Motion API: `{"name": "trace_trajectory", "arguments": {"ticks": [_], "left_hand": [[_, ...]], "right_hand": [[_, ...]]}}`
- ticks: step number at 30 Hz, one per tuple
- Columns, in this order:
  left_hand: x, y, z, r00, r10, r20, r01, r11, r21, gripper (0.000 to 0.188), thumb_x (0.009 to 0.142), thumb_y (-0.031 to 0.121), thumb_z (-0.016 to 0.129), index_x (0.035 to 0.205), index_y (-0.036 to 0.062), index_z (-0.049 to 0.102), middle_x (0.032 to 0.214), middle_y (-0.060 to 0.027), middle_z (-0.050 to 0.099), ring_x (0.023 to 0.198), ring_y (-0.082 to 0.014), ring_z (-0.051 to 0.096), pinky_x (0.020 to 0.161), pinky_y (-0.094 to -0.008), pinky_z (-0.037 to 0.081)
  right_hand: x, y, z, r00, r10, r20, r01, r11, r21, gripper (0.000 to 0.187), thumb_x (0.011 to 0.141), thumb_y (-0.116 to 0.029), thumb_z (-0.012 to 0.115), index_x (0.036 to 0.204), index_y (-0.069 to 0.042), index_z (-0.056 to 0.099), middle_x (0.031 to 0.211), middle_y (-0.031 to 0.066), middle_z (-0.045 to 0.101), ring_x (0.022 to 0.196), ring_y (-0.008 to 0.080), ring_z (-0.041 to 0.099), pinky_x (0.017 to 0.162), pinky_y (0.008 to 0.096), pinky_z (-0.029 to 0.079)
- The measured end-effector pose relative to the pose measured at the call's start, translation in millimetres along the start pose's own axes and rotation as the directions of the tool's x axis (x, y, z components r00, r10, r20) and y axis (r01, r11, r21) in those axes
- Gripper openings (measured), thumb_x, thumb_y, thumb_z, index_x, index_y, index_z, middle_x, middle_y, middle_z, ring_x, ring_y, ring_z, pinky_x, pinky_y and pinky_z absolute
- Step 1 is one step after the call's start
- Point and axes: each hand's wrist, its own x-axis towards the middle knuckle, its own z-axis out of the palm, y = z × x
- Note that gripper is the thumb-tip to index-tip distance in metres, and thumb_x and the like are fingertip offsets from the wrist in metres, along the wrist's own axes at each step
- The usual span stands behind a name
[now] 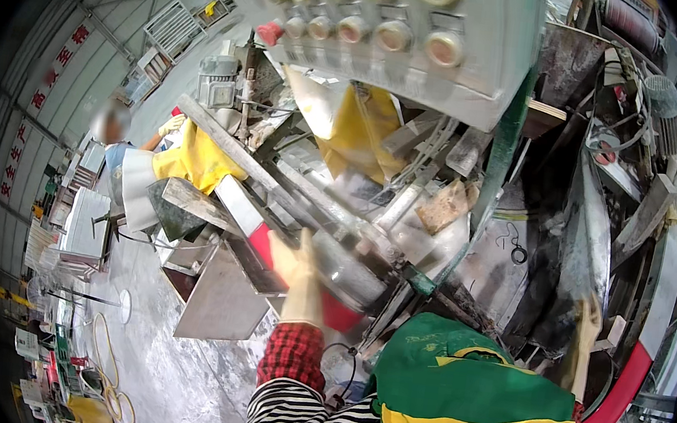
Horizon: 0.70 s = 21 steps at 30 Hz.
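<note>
A green apron [453, 375] partly hides both gloved hands: left [298, 270] flat on a cylinder [344, 272], right [587, 323] unclear.

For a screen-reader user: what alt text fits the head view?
A gloved left hand rests on a machine's shiny metal cylinder, while the gloved right hand touches a curved metal guard. A grey control panel with round buttons hangs above.

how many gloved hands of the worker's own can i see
2: the left hand pressed on the grey machine cover at centre, the right hand low at right by a slab edge; none seems hidden.
</note>
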Motion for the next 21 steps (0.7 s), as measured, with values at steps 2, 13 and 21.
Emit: {"name": "trace_trajectory", "arguments": {"ticks": [2, 13, 21], "left_hand": [[36.9, -29.2, -5.4, 0.996, -0.061, -0.06, 0.067, 0.993, 0.093, 0.087, 0.083, 0.046, 0.078, 0.146, -0.0041, 0.043, 0.136, -0.0275, 0.059, 0.125, -0.0397, 0.058, 0.107, -0.0433, 0.044], [131.5, -49.0, -10.2, 0.945, -0.238, 0.223, 0.174, 0.946, 0.275, 0.079, 0.082, 0.052, 0.076, 0.133, -0.0034, 0.051, 0.13, -0.027, 0.061, 0.125, -0.0416, 0.056, 0.104, -0.0464, 0.046], [134.6, -58.4, 17.5, 0.972, -0.215, 0.092, 0.164, 0.909, 0.383, 0.067, 0.082, 0.051, 0.077, 0.121, 0.0017, 0.054, 0.127, -0.0203, 0.058, 0.124, -0.0366, 0.052, 0.103, -0.0469, 0.045]], "right_hand": [[-29.4, -16.4, 59.4, 0.993, 0.034, 0.115, -0.055, 0.981, 0.188, 0.045, 0.101, -0.018, 0.065, 0.141, 0.0, 0.055, 0.118, 0.0107, 0.072, 0.094, 0.0128, 0.069, 0.078, 0.0237, 0.055], [-83.8, -35.6, 88.5, 0.982, -0.008, 0.189, -0.01, 0.996, 0.091, 0.041, 0.102, -0.011, 0.06, 0.141, 0.002, 0.055, 0.121, 0.0118, 0.07, 0.103, 0.0156, 0.068, 0.09, 0.0263, 0.054], [-113.1, -14.1, 70.7, 0.991, 0.116, 0.065, -0.12, 0.99, 0.076, 0.036, 0.101, -0.006, 0.059, 0.137, 0.001, 0.059, 0.122, 0.0118, 0.07, 0.106, 0.0168, 0.068, 0.092, 0.0264, 0.054]]}}
